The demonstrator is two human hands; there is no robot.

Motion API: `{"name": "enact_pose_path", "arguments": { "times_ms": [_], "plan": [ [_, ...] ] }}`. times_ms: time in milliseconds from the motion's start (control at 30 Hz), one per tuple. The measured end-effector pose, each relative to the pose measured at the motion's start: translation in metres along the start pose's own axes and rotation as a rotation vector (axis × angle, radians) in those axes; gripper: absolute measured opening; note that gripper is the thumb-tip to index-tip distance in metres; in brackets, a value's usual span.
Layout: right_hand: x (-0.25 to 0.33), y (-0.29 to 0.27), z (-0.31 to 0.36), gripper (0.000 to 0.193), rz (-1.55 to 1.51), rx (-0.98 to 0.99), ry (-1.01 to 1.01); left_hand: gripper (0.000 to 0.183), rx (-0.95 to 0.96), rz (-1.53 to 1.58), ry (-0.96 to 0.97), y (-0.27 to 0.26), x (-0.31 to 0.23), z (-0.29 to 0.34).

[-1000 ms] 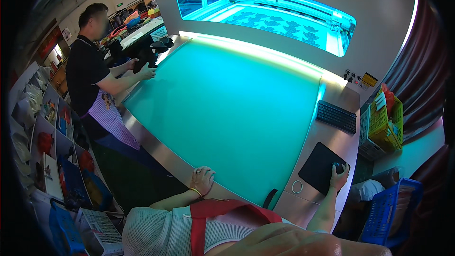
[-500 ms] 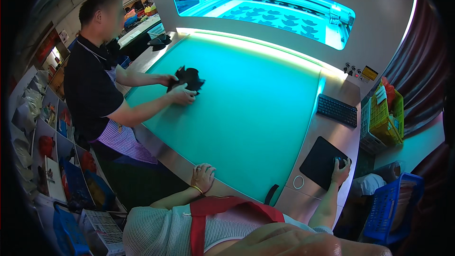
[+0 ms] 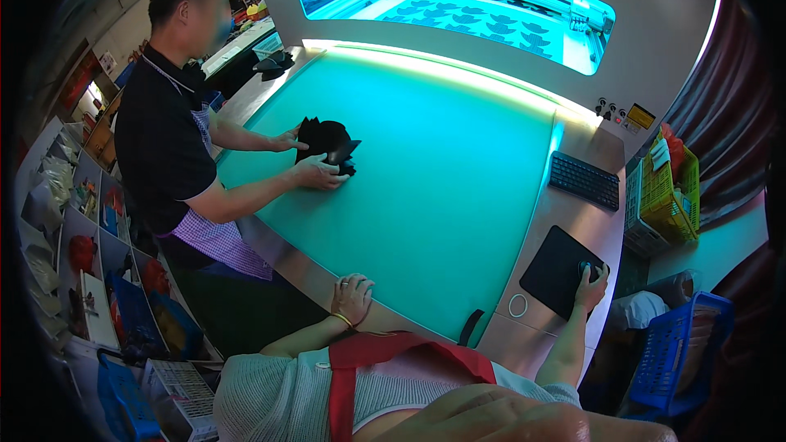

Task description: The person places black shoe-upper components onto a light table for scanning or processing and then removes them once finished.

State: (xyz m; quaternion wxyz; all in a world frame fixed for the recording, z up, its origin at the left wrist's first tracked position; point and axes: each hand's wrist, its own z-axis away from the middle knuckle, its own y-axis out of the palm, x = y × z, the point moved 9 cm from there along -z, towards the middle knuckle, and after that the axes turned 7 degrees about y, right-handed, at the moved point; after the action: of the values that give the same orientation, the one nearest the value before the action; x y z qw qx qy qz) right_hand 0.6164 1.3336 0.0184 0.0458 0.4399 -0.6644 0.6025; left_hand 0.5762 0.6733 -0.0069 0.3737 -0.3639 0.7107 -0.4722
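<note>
My right hand (image 3: 591,288) is curled around a dark computer mouse (image 3: 584,267) on a black mouse pad (image 3: 550,268) at the right. Resting on the near edge of the lit blue-green work surface (image 3: 442,221), my left hand (image 3: 353,299) lies flat with its fingers stretched out and holds nothing. Across the surface at the left, a co-worker in a checked apron holds black cut pieces with jagged edges (image 3: 323,137) in both hands. A black keyboard (image 3: 584,181) sits beyond the mouse pad.
Behind the surface stands a machine with a window (image 3: 458,16), several cut shapes visible inside. A white ring (image 3: 517,305) and a black strip (image 3: 470,327) lie near me. Yellow (image 3: 671,196) and blue (image 3: 675,352) baskets stand at the right; shelves (image 3: 98,270) at the left.
The co-worker has shifted the black pieces in both hands, so they now look more spread out. My left hand stays on the edge and my right on the mouse.
</note>
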Motion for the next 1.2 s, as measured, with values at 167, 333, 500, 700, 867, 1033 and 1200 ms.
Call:
{"name": "enact_pose_path", "arguments": {
  "times_ms": [167, 333, 500, 700, 867, 1033, 1200],
  "plan": [
    [-0.003, 0.002, -0.001, 0.061, -0.004, -0.019, -0.009, 0.023, -0.008, 0.013, -0.001, -0.003, -0.001, -0.002],
    [-0.008, 0.003, -0.002, 0.062, -0.033, -0.033, -0.036, 0.022, -0.017, 0.021, 0.018, -0.003, -0.002, -0.001],
    [-0.006, 0.003, 0.0, 0.061, -0.034, -0.018, -0.005, 0.022, -0.03, 0.016, 0.009, -0.003, 0.0, 0.002],
    [-0.005, 0.001, -0.001, 0.06, -0.039, -0.013, 0.007, 0.02, -0.017, 0.007, 0.007, -0.001, 0.0, 0.0],
    [-0.008, 0.003, -0.003, 0.061, -0.039, -0.012, 0.016, 0.018, -0.014, -0.019, 0.007, 0.001, 0.0, 0.0],
    [-0.01, 0.005, -0.002, 0.062, -0.052, -0.008, 0.015, 0.018, -0.031, -0.02, 0.017, 0.003, 0.001, 0.003],
    [-0.01, 0.006, -0.003, 0.062, -0.047, -0.003, 0.01, 0.018, -0.026, -0.012, 0.013, 0.002, 0.001, 0.001]
  ]
}}
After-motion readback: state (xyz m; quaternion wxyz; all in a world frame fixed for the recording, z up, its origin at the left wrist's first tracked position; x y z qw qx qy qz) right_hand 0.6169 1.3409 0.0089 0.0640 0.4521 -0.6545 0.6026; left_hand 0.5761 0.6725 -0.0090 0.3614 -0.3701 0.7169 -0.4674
